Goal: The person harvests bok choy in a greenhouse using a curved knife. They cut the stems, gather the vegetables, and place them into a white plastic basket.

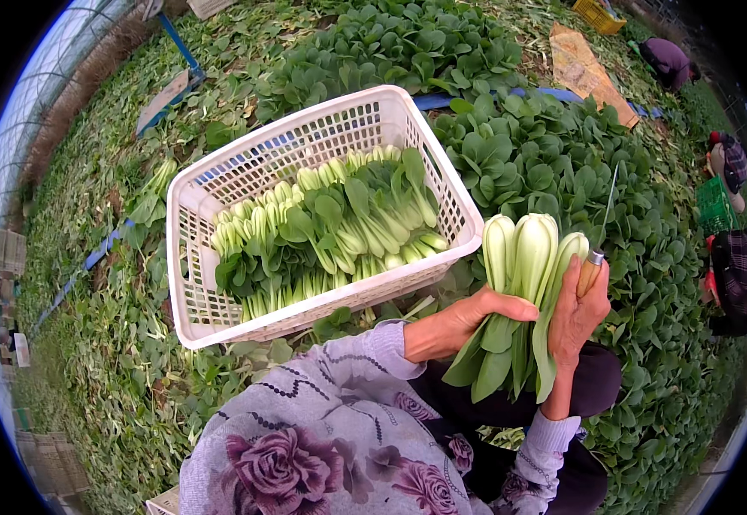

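My left hand point(476, 314) grips several heads of bok choy point(535, 257), pale stem bases up and green leaves hanging below. Against the right side of the bunch rests my right hand point(573, 322), which also holds a wooden-handled knife point(587, 275). Its thin blade points up and away from the vegetables. To the left of the bunch is a white plastic basket point(466, 241), tilted in view. Inside it, rows of bok choy point(354, 225) lie packed together, pale bases mostly toward the far side.
Uncut bok choy plants point(540, 154) grow densely to the right and beyond the basket. Blue strips point(106, 248) cross the ground. A blue-framed stool point(174, 90) lies at upper left. Far right, people point(669, 63) bend near a green crate point(716, 205); a yellow crate point(598, 16) stands farther back.
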A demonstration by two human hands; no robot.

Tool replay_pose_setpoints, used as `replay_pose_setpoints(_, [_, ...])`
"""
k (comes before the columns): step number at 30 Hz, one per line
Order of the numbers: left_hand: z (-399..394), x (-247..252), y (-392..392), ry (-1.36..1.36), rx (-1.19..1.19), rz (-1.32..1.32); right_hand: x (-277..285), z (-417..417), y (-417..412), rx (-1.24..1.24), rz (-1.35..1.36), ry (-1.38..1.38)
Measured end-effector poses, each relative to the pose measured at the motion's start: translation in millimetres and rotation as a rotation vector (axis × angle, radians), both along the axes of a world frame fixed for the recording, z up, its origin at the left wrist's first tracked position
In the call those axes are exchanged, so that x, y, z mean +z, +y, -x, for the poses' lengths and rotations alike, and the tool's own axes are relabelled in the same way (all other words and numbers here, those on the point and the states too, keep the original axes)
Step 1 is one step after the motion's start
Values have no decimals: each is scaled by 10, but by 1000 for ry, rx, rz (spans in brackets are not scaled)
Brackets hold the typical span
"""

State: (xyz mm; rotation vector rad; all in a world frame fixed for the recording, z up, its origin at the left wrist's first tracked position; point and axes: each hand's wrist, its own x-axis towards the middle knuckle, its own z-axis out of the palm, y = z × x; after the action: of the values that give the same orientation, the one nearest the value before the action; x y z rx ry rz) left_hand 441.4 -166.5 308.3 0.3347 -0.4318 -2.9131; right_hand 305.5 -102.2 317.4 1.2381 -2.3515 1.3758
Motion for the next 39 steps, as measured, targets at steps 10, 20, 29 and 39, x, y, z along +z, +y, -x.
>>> replay_pose_setpoints(10, [-116,-82,-208,-226,-100,-383,25,-82,-203,31,-506,350])
replay_pose_setpoints(20, [-344,-210,-316,75,-101,-18,467,-10,-164,213,-189,-535])
replay_pose_setpoints(29, [-461,-203,-574,19,-67,131,561,96,-51,202,-66,-587])
replay_pose_setpoints(39, [-863,-97,-1249,-66,44,405,473,-14,-191,348,7,-596])
